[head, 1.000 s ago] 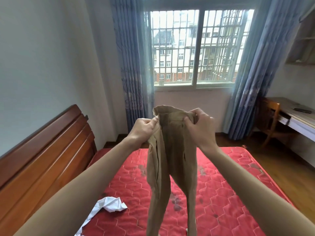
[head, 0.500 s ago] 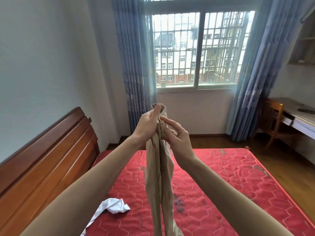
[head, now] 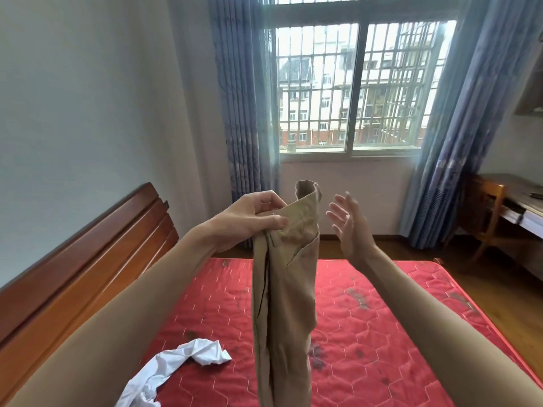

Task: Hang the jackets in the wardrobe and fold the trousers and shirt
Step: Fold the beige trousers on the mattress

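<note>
Tan trousers [head: 285, 289] hang lengthwise in front of me, folded leg on leg, their waistband up. My left hand [head: 252, 221] pinches the waistband at its left corner. My right hand [head: 349, 227] hovers just right of the waistband, fingers spread, touching nothing. A crumpled white shirt [head: 182, 365] lies on the red mattress [head: 382, 333] at the lower left. The trouser cuffs run out of view at the bottom.
A wooden headboard [head: 88, 265] runs along the left wall. Blue curtains [head: 244, 113] frame a barred window [head: 352, 89] ahead. At the right stand a wooden chair [head: 487, 218] and a desk [head: 520, 204], with wood floor beside the bed.
My right hand has let go of the waistband and opened to the right. The left hand keeps the trousers, which now hang with the legs laid together.
</note>
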Tool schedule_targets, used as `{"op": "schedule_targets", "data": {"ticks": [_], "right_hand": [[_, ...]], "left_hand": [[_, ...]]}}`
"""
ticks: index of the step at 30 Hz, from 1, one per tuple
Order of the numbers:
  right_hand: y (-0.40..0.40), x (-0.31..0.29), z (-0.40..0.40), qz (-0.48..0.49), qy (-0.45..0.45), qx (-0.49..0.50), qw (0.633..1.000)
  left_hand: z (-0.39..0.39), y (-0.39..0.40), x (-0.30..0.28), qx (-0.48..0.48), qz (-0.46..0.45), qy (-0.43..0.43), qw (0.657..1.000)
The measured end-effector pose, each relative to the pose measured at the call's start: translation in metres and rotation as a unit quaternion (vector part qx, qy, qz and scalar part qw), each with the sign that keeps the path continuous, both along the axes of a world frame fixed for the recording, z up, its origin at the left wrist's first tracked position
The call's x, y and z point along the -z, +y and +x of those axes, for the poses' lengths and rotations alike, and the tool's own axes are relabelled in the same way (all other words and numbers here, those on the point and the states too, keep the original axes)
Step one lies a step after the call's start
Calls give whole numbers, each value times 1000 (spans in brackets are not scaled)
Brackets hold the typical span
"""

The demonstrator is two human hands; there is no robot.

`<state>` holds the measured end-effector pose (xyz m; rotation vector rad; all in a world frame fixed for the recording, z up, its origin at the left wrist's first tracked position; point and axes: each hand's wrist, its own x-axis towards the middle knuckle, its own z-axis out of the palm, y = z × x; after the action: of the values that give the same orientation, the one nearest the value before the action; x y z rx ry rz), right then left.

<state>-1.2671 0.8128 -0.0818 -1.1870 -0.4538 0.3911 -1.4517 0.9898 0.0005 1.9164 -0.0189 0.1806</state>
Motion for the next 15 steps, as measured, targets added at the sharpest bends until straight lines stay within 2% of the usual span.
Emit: {"op": "schedule_targets", "data": {"ticks": [4,6,8,12,15], "right_hand": [[-2,-2,7,-45,-31,-168,984],[3,-6,0,-83,-3,-183,980],[9,-4,-4,-76,-19,-150,986],[19,-5,-18,6,-11,-28,1000],[28,-4,-29,19,-47,42,998]], "left_hand": [[-4,16,-17,-22,-41,-57,997],[-1,24,-19,-76,-17,-78,994],[4,33,-13,-129,-6,-69,989],[10,35,16,-229,-133,-64,962],[21,26,40,-261,-177,-73,946]]}}
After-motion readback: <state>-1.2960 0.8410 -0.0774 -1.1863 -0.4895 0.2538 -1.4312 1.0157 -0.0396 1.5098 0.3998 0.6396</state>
